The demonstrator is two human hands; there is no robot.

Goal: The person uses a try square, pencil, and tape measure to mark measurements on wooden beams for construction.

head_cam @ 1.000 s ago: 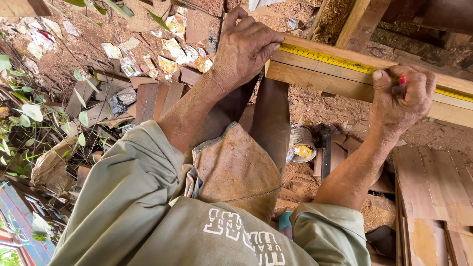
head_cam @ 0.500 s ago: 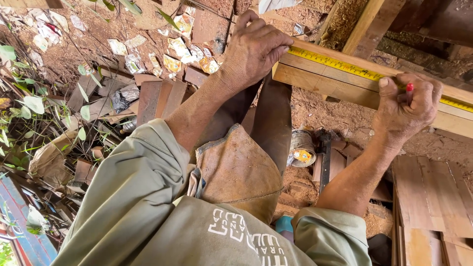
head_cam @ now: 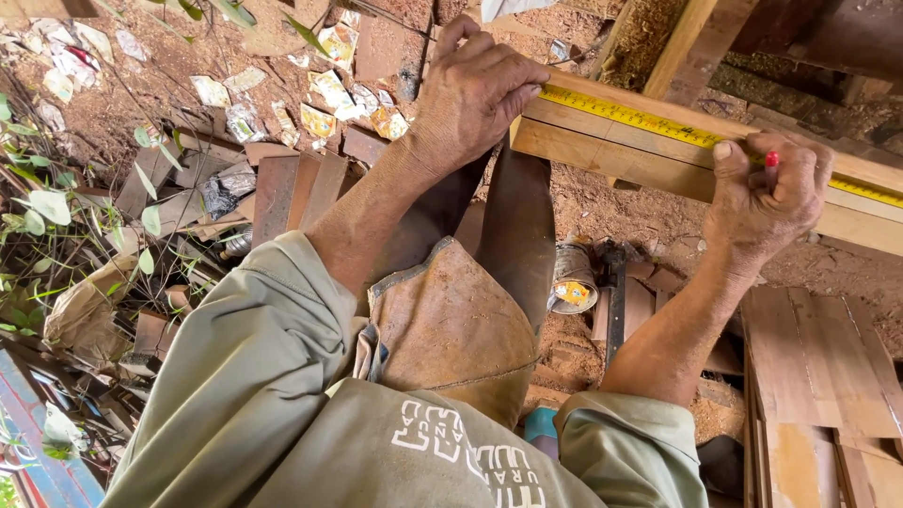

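A wooden plank [head_cam: 649,155] is seen running slantwise across the upper right of the view, and a yellow tape measure [head_cam: 625,115] is laid flat along its top face. The end of the tape is pinned against the near end of the plank by the left hand [head_cam: 475,89], whose fingers are curled down over the board's end and closed on it. Further along the plank, the right hand [head_cam: 767,193] is pressed against the board's side with its thumb set on the tape's edge; its fingers are clenched around a red pencil [head_cam: 771,165], of which only the red tip is seen. The two hands are kept well apart along the board. A worn brown leather apron [head_cam: 451,320] is worn over an olive long-sleeved shirt [head_cam: 273,376]. Below the plank, on the red earth floor [head_cam: 649,221], a dented tin can [head_cam: 572,273] is seen lying, with a dark tool just beside it. Flat boards [head_cam: 818,367] are stacked at the lower right, and scraps of wood and torn wrappers [head_cam: 329,94] are scattered among green leaves at the left.
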